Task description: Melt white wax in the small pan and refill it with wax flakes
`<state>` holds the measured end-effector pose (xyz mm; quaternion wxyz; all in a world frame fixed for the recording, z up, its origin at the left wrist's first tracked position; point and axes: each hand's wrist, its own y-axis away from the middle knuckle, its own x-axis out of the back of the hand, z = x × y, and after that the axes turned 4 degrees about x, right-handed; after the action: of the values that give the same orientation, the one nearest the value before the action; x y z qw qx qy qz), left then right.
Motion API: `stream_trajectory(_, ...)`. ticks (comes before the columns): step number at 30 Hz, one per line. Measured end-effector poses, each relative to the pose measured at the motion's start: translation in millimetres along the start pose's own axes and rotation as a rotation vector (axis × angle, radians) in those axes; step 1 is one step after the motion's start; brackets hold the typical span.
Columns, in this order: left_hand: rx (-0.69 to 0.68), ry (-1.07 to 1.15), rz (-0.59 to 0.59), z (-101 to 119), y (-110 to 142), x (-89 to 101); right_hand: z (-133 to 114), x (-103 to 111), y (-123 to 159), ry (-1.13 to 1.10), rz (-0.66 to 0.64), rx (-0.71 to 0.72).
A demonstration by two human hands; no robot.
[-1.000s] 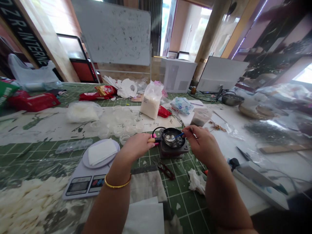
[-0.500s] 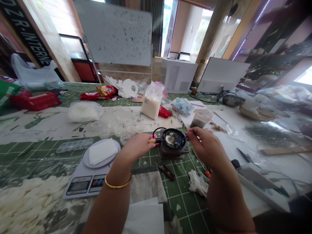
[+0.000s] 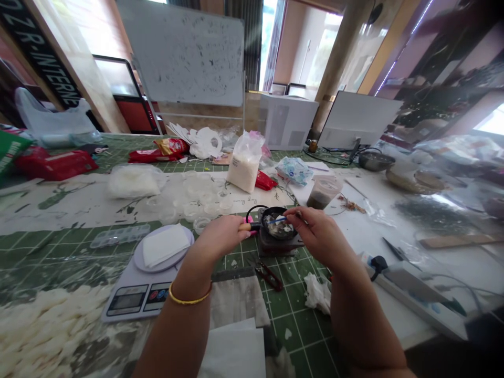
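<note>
My left hand (image 3: pixel 220 236) is closed around the wooden handle (image 3: pixel 244 227) of a small black frying pan (image 3: pixel 268 211). The pan rests on a small dark hot plate (image 3: pixel 277 247). Whitish lumps (image 3: pixel 284 229), perhaps wax, lie inside it with some dark residue. Over the pan's right side, my right hand (image 3: pixel 315 231) pinches a thin blue stick (image 3: pixel 277 220), whose end reaches down into the pan. Its exact kind is not clear. Red-handled snips (image 3: pixel 269 275) and a crumpled white tissue (image 3: pixel 317 294) lie on the green cloth in front.
A kitchen scale (image 3: pixel 136 296) with folded white paper stands at left, beside a heap of whitish flakes (image 3: pixel 51 331). Behind are clear plastic cups (image 3: pixel 192 210), a bag of white pellets (image 3: pixel 246 165) and a tub (image 3: pixel 325 191). A power strip (image 3: pixel 417 299) lies right.
My right hand has moved left with the blue stick, closer over the pan. The white contents of the pan look shifted and broken up. My left hand stays on the handle.
</note>
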<state>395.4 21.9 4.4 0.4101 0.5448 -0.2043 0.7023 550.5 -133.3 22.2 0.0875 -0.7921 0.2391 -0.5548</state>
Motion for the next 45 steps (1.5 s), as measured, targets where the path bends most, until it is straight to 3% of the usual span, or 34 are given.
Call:
stream_trajectory(5,0.014,0.003,-0.002,-1.8,0.6,0.0,5.1,4.2,0.6,0.111,0.084,-0.087)
stream_trajectory(10,0.009,0.002,-0.004,-2.0,0.1,0.1,-0.8,4.8,4.2,0.018,0.032,-0.017)
stream_trajectory(25,0.011,0.019,-0.018,-0.3,2.4,3.0,2.3,6.0,3.8,0.099,0.058,-0.053)
stream_trajectory(30,0.011,0.014,-0.006,-0.8,2.2,2.0,1.9,8.7,4.2,-0.052,0.02,-0.048)
stream_trajectory(36,0.015,0.01,-0.002,-2.4,1.5,1.2,14.9,13.4,3.5,0.033,0.132,-0.151)
stream_trajectory(41,0.007,0.013,-0.004,-1.8,1.0,0.9,9.5,11.7,3.1,-0.055,0.05,-0.083)
stream_trajectory(45,0.018,0.011,-0.014,-2.5,1.6,1.8,11.7,6.9,-1.1,0.021,0.141,-0.112)
